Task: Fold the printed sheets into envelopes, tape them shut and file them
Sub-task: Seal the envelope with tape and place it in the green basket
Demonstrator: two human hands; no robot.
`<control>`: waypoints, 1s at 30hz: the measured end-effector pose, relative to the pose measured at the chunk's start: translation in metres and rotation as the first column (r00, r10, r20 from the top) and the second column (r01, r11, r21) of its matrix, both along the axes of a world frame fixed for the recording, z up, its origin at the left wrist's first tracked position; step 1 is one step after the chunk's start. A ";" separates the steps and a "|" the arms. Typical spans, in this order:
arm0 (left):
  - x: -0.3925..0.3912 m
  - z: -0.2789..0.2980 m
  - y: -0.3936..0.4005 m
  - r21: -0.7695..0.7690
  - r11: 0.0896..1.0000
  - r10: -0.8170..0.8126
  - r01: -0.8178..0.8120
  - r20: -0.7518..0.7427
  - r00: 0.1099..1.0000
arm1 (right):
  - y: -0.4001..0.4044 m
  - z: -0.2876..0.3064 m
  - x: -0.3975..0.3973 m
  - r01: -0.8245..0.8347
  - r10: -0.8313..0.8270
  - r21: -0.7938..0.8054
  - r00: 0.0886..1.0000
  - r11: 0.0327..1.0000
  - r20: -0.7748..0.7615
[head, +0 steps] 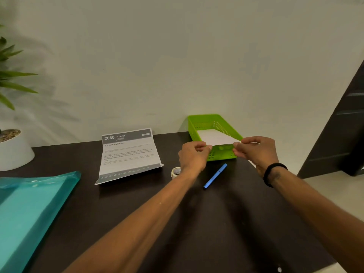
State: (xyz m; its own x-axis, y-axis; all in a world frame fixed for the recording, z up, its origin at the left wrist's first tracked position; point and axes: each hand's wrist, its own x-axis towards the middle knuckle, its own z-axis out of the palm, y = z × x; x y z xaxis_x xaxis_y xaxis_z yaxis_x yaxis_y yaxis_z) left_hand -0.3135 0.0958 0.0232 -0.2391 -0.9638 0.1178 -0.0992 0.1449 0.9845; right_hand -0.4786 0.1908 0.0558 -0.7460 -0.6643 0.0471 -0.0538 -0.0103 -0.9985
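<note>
A white folded envelope lies tilted in the green plastic basket at the back right of the dark desk. My left hand pinches its near left corner and my right hand pinches its near right corner, over the basket's front rim. A printed sheet with creases, headed "2666 KITCHEN", rests on the desk to the left of the basket. A small roll of clear tape sits just beside my left wrist, partly hidden by it.
A blue pen lies between my forearms, in front of the basket. A teal plastic folder covers the desk's left front. A potted plant in a white pot stands at the far left. The desk's right edge drops off near my right arm.
</note>
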 end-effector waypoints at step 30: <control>0.038 -0.011 -0.005 -0.200 0.976 -0.053 0.085 0.159 0.986 | -0.023 -0.028 0.044 0.068 -0.013 0.078 0.831 0.995 -0.555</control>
